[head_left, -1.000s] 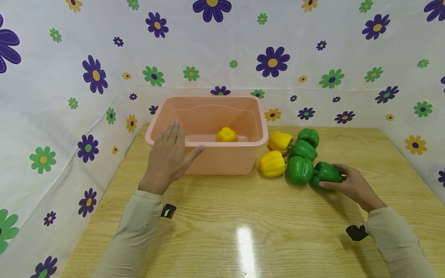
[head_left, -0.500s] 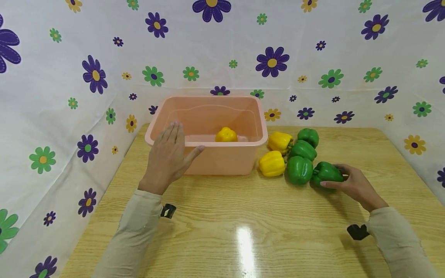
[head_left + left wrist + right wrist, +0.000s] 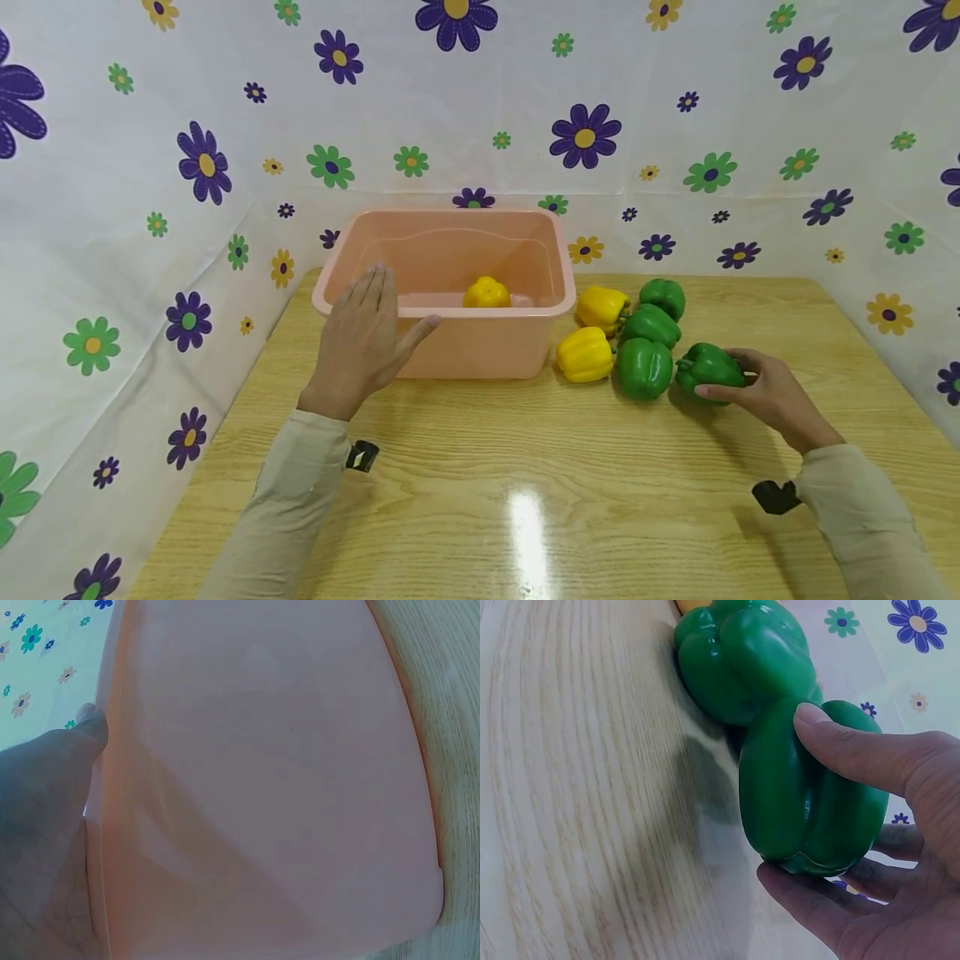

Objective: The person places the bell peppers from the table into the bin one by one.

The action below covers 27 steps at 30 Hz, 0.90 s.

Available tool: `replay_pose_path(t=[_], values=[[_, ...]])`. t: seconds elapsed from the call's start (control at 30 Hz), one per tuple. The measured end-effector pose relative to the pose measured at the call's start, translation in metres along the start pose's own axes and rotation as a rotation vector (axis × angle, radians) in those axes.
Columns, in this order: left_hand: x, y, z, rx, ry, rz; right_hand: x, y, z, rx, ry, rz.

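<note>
My right hand (image 3: 780,398) grips a green bell pepper (image 3: 708,371), thumb on the near side and fingers behind its end. In the right wrist view this bell pepper (image 3: 810,795) has a shadow beside it on the wood. My left hand (image 3: 358,342) lies flat with straight fingers over the front rim of a pink plastic tub (image 3: 480,346); in the left wrist view the thumb (image 3: 91,724) is at the rim. Inside the tub sits a yellow bell pepper (image 3: 487,292).
Right of the tub are two yellow bell peppers, one at the front (image 3: 585,355) and one behind (image 3: 602,308). Beside them stand three more green bell peppers (image 3: 645,368). A floral cloth (image 3: 480,100) hangs behind the wooden table (image 3: 450,483).
The right hand has lifted its green bell pepper slightly and shifted it a little right, apart from the neighbouring green one. The left hand stays still at the tub.
</note>
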<state>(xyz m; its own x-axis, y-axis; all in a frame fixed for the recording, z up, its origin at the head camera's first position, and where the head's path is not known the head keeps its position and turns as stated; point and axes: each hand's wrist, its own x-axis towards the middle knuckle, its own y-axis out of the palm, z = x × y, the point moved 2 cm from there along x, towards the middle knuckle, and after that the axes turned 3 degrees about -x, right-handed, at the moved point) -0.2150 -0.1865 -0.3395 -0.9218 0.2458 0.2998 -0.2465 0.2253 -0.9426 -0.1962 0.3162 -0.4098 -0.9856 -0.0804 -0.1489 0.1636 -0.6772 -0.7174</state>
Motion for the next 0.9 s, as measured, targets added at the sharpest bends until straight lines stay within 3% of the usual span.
replay_pose_path(t=[0.9], values=[[0.0, 0.0, 0.0, 0.003, 0.002, -0.001, 0.004, -0.017, 0.017, 0.026, -0.043, -0.059]])
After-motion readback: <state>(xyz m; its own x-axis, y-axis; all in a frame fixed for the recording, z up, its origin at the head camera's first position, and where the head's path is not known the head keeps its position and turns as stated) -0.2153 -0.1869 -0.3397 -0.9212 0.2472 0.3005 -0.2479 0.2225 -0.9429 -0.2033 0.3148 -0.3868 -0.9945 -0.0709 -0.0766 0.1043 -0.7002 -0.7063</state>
